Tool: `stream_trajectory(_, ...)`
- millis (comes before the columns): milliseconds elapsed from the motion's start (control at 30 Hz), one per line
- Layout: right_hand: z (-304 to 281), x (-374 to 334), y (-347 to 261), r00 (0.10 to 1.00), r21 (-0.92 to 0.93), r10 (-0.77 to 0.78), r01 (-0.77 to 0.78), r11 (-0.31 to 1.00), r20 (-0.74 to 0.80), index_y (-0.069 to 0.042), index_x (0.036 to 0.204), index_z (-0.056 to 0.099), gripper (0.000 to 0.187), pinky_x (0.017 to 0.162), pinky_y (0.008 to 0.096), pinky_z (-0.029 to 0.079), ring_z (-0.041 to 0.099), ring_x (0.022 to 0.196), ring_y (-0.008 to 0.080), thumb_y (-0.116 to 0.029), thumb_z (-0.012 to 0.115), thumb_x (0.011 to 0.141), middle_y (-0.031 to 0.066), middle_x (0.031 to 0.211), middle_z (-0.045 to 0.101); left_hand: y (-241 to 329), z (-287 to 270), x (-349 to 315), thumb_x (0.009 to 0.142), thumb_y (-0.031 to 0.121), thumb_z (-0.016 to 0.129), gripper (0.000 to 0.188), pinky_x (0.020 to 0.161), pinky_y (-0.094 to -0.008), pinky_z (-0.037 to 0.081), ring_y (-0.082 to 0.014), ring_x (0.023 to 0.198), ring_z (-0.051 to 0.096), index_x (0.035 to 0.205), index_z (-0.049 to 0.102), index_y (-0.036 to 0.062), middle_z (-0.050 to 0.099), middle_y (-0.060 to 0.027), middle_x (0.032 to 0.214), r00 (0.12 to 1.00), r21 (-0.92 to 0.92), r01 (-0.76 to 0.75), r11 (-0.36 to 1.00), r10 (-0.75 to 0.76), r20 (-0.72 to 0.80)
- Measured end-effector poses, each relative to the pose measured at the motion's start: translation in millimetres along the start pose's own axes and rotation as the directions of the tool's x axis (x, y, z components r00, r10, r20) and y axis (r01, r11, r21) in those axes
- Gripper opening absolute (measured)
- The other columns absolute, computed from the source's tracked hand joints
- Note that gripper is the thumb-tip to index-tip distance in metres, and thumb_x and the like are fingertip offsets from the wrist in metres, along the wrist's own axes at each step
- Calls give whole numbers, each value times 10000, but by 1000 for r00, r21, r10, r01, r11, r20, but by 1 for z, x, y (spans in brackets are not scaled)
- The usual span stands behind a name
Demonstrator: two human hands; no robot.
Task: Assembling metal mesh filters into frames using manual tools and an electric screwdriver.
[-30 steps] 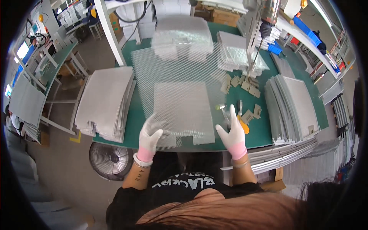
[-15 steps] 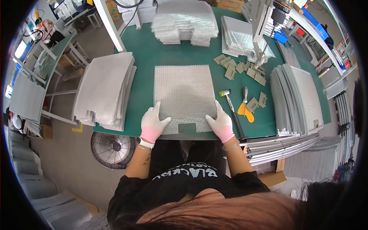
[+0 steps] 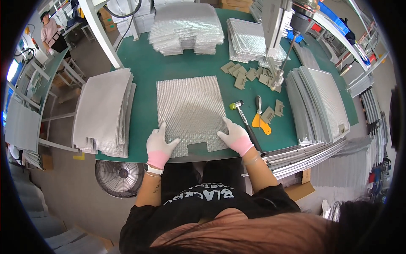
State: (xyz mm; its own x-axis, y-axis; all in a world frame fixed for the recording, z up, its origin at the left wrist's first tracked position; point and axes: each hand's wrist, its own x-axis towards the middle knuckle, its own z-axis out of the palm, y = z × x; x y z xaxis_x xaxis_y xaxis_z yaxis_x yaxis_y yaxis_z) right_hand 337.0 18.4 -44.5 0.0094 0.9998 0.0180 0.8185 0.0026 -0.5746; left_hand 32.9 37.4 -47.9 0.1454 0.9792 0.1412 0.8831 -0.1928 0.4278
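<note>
A silvery metal mesh sheet [image 3: 190,97] lies on the green table in front of me, a rectangular notch cut in its near edge. My left hand [image 3: 160,146], in a white glove with a pink cuff, grips its left edge near the front corner. On the opposite edge my right hand [image 3: 236,137], gloved alike, holds the sheet with the thumb on top and the index finger along the side. The fingers under the sheet are hidden. Just right of that hand lies a hammer [image 3: 243,114] with a green-and-black head, beside an orange scraper [image 3: 261,122].
Stacked sheets stand left [image 3: 103,110], mesh stacks [image 3: 186,27] at the back, framed panels [image 3: 321,101] at right. Several grey-green plates [image 3: 240,80] lie below a hanging power driver [image 3: 298,21]. A floor fan [image 3: 120,175] stands below the table [image 3: 144,106]. Another person [image 3: 53,31] stands far left.
The whole view has shifted, so the table sits further left and lower. Both hands keep their places on the mesh sheet. The far-left person shows more fully.
</note>
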Motion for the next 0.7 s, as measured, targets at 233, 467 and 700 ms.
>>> stream_trajectory(233,-57,127,45,964,-328,-90,3,945,-250,-85,1163,632,441,917,463,499,596,1074,385,-358,647,817,197,1118,626,28,-34,15,692,399,844,830,1030,-485,431,-403,1233,506,1406,517,130,518,-217,1342,978,131,149,980,-166,128)
stream_trajectory(467,-51,191,79,989,-576,120,-147,804,-85,-43,1276,544,420,864,480,539,678,985,397,-238,481,909,227,1069,689,3,-20,0,758,495,768,757,1186,-605,129,-445,1451,235,1426,516,244,372,-168,1542,929,219,-205,954,119,351)
stream_trajectory(700,-62,57,-7,942,275,-97,191,942,-320,12,1190,639,281,751,327,534,684,785,225,-126,540,965,155,956,711,45,-26,-100,740,96,729,254,864,-445,483,-320,979,634,969,638,32,661,-137,980,912,-558,-405,724,364,-189)
